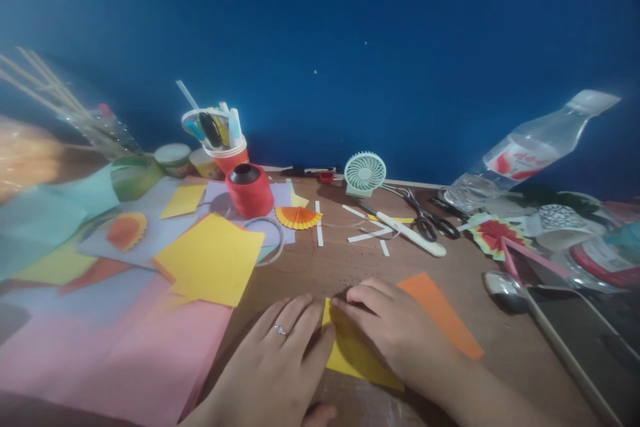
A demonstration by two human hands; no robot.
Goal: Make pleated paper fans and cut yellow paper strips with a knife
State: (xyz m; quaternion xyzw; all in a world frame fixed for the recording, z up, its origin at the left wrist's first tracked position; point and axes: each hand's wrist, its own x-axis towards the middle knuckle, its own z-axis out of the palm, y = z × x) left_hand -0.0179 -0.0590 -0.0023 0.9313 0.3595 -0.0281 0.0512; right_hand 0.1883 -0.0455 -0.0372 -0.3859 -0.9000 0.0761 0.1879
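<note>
A sheet of yellow paper (357, 355) lies on the table between my two hands. My left hand (285, 353), with a ring on one finger, rests flat at its left edge. The fingers there are stretched out, and the thumb touches the paper's side. My right hand (395, 323) has its fingers curled, the fingertips pressed on the paper near its top corner. Part of the sheet is hidden beneath that hand. Just right of it is a piece of orange paper (445, 317), partly covered by the right hand.
Coloured sheets (210, 260) spread across the left. Behind them stand a red thread spool (250, 192) and a pen cup (227, 153). A small fan (365, 175), a white cutter (413, 233) and scissors (425, 213) lie ahead. To the right are a tilted bottle (525, 153) and a phone (580, 340).
</note>
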